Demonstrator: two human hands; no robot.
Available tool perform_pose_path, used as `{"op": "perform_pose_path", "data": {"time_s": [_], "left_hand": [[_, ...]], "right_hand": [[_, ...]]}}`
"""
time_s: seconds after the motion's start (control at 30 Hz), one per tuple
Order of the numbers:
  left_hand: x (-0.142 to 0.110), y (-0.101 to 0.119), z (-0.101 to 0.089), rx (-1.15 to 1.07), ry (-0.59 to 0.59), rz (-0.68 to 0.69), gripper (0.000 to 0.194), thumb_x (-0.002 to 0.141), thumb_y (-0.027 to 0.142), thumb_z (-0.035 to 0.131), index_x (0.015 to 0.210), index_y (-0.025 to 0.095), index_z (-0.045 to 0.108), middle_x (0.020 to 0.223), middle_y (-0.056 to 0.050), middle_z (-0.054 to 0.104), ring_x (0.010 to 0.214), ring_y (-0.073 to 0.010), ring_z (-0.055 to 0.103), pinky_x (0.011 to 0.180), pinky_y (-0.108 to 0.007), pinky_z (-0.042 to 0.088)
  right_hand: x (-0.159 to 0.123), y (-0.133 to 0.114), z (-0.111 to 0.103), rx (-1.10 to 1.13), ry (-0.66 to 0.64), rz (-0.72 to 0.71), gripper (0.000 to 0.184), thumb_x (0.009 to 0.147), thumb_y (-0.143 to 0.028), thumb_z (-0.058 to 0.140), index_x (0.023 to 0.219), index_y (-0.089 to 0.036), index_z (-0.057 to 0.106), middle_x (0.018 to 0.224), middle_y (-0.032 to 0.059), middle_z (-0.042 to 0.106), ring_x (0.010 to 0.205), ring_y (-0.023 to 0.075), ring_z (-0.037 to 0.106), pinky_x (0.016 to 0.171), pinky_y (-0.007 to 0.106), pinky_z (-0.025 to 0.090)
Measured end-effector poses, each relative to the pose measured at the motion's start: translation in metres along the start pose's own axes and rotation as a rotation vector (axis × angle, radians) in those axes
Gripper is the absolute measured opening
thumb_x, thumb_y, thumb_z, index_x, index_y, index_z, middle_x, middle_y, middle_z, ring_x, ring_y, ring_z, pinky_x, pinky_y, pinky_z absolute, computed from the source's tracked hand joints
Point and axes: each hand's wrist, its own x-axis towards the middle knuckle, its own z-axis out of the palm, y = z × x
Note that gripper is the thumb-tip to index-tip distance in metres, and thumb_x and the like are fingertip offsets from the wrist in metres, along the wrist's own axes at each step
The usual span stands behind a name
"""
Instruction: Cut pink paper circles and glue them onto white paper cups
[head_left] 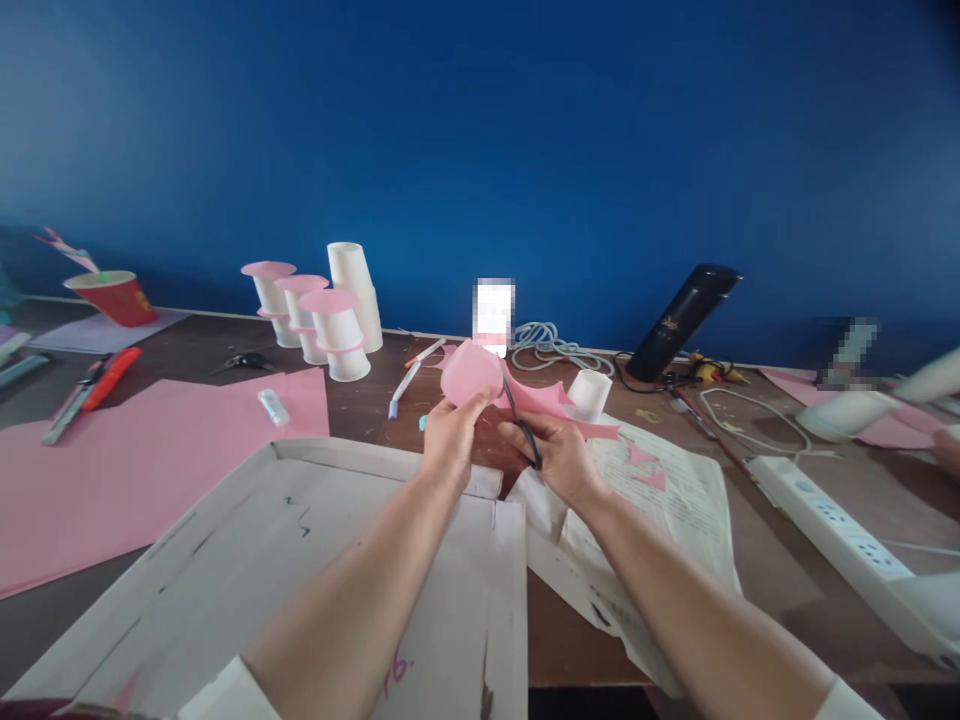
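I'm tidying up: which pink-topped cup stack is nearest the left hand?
The rightmost pink-topped stack, at the front; the middle stack and leftmost stack stand farther left and back.

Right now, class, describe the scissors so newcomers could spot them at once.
Find the blue wall, then the brown table below it. At its middle, the right hand holds the scissors beside a rounded pink paper in the left hand. Their dark colour sets them apart from that paper and the nearby white cup.
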Motion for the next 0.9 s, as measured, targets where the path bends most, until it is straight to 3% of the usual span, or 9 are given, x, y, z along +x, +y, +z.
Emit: {"op": "perform_pose_path", "data": {"time_s": [0.17, 0.3, 0.6, 0.73, 0.9], "left_hand": [[-0.0004, 0.0024, -0.0002, -0.001, -0.018, 0.064, 0.025, 0.06, 0.029, 0.08, 0.073, 0.012, 0.068, 0.049, 0.003, 0.055, 0.044, -0.0084, 0.047, 0.049, -0.023, 0.038], [-0.0012, 0.0054, 0.0, -0.03, -0.027, 0.061, 0.025, 0.06, 0.028, 0.079, 0.075, 0.012, 0.067, 0.054, 0.002, 0.059, 0.046, -0.0079, 0.049, 0.048, -0.021, 0.037], [0.0049, -0.0002, -0.0027, -0.07, -0.046, 0.039, 0.032, 0.058, 0.033, 0.083, 0.068, 0.014, 0.058, 0.054, 0.005, 0.05, 0.046, -0.0045, 0.044, 0.047, -0.018, 0.036], [0.0033, -0.0011, -0.0028, -0.013, -0.023, 0.01, 0.032, 0.059, 0.035, 0.082, 0.07, 0.014, 0.06, 0.053, 0.003, 0.053, 0.043, -0.008, 0.047, 0.043, -0.022, 0.04], [-0.0009, -0.002, -0.0027, 0.111, -0.06, -0.047, 0.033, 0.06, 0.038, 0.08, 0.077, 0.014, 0.065, 0.054, -0.001, 0.059, 0.04, -0.015, 0.053, 0.042, -0.031, 0.047]], "right_hand": [[-0.0001, -0.0028, 0.001, 0.025, -0.011, 0.001, 0.033, 0.077, -0.048, 0.069, 0.088, -0.018, 0.077, 0.055, -0.0026, 0.051, 0.051, 0.0101, 0.045, 0.048, 0.023, 0.039], [-0.0003, -0.0038, 0.0016, 0.01, -0.006, -0.004, 0.034, 0.077, -0.048, 0.068, 0.088, -0.017, 0.077, 0.053, -0.0027, 0.05, 0.049, 0.0099, 0.044, 0.047, 0.023, 0.039], [-0.001, -0.0006, 0.0039, 0.006, 0.001, 0.029, 0.043, 0.077, -0.05, 0.068, 0.103, -0.016, 0.075, 0.055, -0.0027, 0.053, 0.048, 0.01, 0.045, 0.047, 0.024, 0.04], [-0.0017, 0.0014, 0.0037, 0.003, -0.048, 0.049, 0.04, 0.078, -0.046, 0.07, 0.105, -0.017, 0.074, 0.052, -0.0025, 0.055, 0.05, 0.0111, 0.05, 0.048, 0.023, 0.041], [0.0005, -0.0003, 0.002, 0.059, 0.008, 0.086, 0.045, 0.072, -0.047, 0.074, 0.105, -0.017, 0.074, 0.057, -0.0025, 0.058, 0.051, 0.0109, 0.051, 0.05, 0.024, 0.044]]}}
